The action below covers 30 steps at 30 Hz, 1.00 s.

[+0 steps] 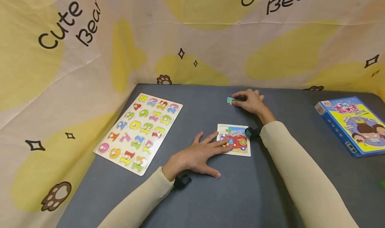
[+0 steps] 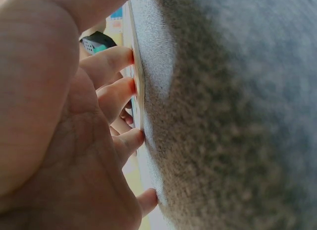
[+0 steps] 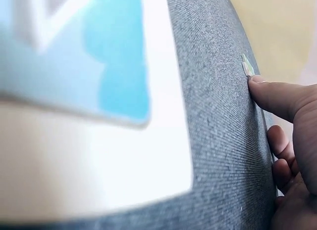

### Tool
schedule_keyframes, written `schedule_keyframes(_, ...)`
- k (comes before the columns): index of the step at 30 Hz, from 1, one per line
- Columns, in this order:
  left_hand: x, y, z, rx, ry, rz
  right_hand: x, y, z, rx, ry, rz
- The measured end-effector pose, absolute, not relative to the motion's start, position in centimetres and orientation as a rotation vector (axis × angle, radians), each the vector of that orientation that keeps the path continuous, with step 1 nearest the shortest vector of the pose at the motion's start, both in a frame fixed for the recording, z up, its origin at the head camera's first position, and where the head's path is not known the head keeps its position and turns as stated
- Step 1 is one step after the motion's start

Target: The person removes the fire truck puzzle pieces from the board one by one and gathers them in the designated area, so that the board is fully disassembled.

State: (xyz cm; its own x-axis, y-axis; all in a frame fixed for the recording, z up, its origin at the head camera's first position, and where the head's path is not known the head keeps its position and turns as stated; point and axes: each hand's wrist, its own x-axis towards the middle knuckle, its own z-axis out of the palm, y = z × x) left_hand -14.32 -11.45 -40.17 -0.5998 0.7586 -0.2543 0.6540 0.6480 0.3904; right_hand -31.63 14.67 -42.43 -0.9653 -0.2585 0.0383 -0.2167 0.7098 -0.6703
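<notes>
A small square jigsaw puzzle (image 1: 240, 142) with a red fire truck picture lies in a pale frame on the table. My left hand (image 1: 200, 156) rests with spread, straight fingers on its left side, covering part of the truck. In the left wrist view, the fingertips (image 2: 130, 85) press along the frame's edge. Beyond the puzzle, my right hand (image 1: 252, 102) pinches a small green and blue puzzle piece (image 1: 230, 100) between thumb and fingers, low over the table. The right wrist view shows the thumb (image 3: 272, 96) at the piece's edge, with the frame's corner (image 3: 163, 185) large in front.
On the left lies a cream number board (image 1: 160, 139) with colourful numerals. A blue and yellow box (image 1: 355, 126) stands on the right. Printed yellow and cream cloth (image 1: 210, 37) hangs behind the grey table (image 1: 234, 191) and along its left side.
</notes>
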Motion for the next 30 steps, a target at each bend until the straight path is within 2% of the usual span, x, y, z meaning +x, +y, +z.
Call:
schedule_keyframes(16, -14.2, -11.1, -40.2, 1.112, 2.455, 0.363, -32.3, 14.6, -42.6, -0.316, 2.886, -1.074)
schedule_keyframes(30, -14.4, -11.4, -40.3, 1.11, 2.46, 0.396, -32.6, 14.8, -43.0, -0.391, 2.897, -1.196)
